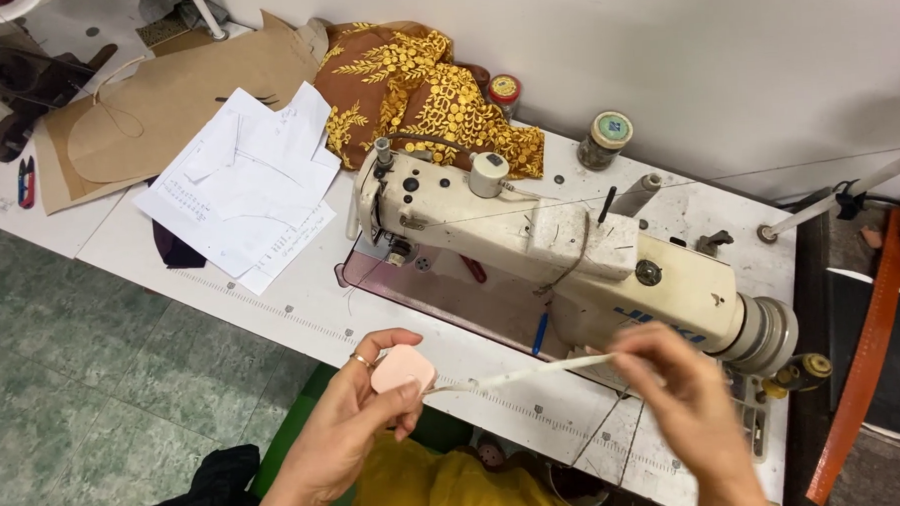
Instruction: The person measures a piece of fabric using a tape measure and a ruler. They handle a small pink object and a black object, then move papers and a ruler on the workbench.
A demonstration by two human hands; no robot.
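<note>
Low in the view, at about six o'clock, the left hand (pixel 361 416) curls its fingers and thumb around a small pink tape-measure case (pixel 403 368), gripping it from below with a gold ring (pixel 361 361) showing on one finger. From the case a white tape (pixel 534 372) runs out toward three o'clock, drawn fairly straight, and ends in the right hand (pixel 674 385), whose thumb and fingertips pinch its far end; that hand is blurred, so the exact pinch is hard to read. Both hands hover above the near edge of the white sewing table (pixel 302 308), apart from each other with the tape stretched between them.

At twelve o'clock from the hands, a cream industrial sewing machine (pixel 560 249) lies across the table, its needle end toward nine o'clock and its handwheel toward three. A blue pen (pixel 540 333) rests just below the machine's body. Behind the machine, at about twelve o'clock, brown cloth with gold embroidery (pixel 414 85) is bunched against the wall, with a red-capped jar (pixel 504 89) and a green-lidded jar (pixel 606 138) near it. At ten o'clock, white paper pattern sheets (pixel 248 185) overlap brown paper patterns (pixel 166 108). Small red-and-blue thread snips (pixel 26 183) lie at the far nine o'clock edge. Yellow fabric (pixel 428 483) shows beneath the hands at six o'clock.
</note>
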